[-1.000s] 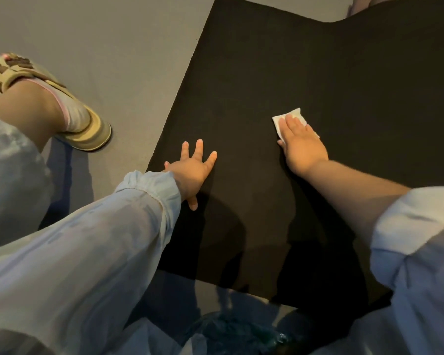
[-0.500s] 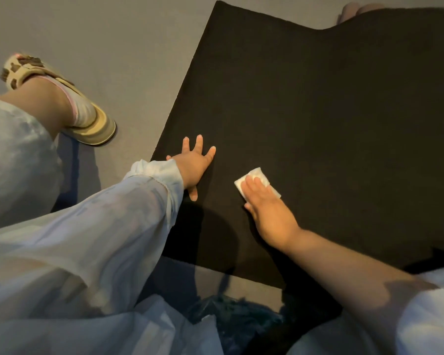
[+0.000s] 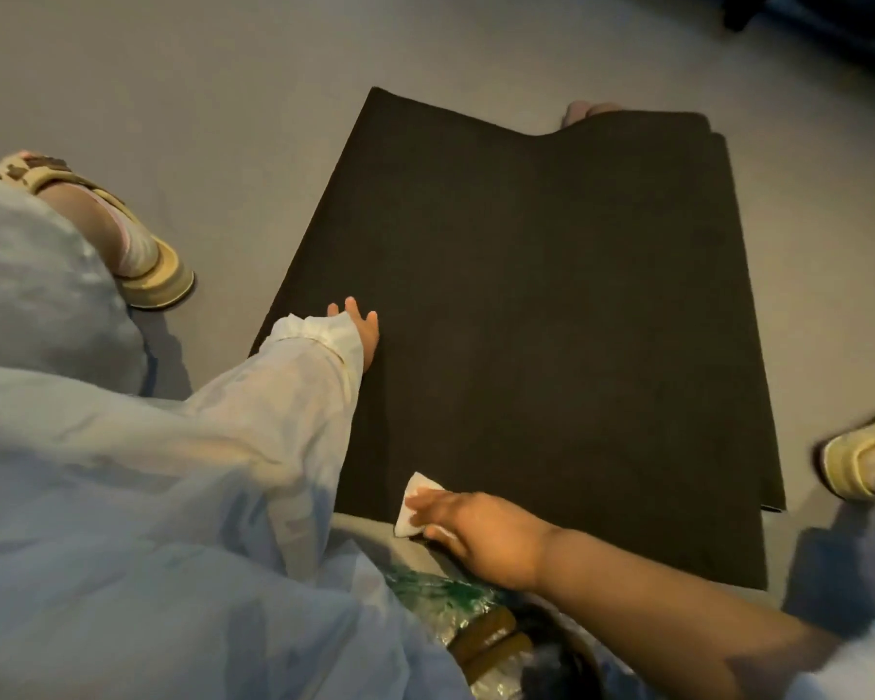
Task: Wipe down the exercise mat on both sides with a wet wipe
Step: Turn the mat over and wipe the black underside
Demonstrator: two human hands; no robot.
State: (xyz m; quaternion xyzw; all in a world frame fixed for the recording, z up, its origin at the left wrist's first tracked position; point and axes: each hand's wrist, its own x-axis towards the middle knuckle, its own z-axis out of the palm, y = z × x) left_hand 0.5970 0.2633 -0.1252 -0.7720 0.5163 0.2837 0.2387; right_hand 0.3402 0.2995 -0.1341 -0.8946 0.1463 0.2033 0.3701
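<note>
A black exercise mat [image 3: 551, 295] lies folded on the grey floor, its far edge doubled over at the right. My left hand [image 3: 362, 328] rests flat on the mat near its left edge, fingers spread, partly hidden by my pale sleeve. My right hand [image 3: 481, 535] presses a white wet wipe [image 3: 413, 500] onto the mat's near edge, fingers straight over it. The wipe sticks out to the left of my fingertips.
My sandalled feet stand on either side of the mat, the left foot [image 3: 142, 260] and the right foot [image 3: 865, 462]. A green-patterned plastic packet [image 3: 455, 603] lies by my lap. Toes of another person [image 3: 584, 111] show beyond the mat's far edge.
My right hand has dragged the wipe toward me, from the mat's middle to its near edge. The left hand stayed planted. The view has pulled back and shows more floor.
</note>
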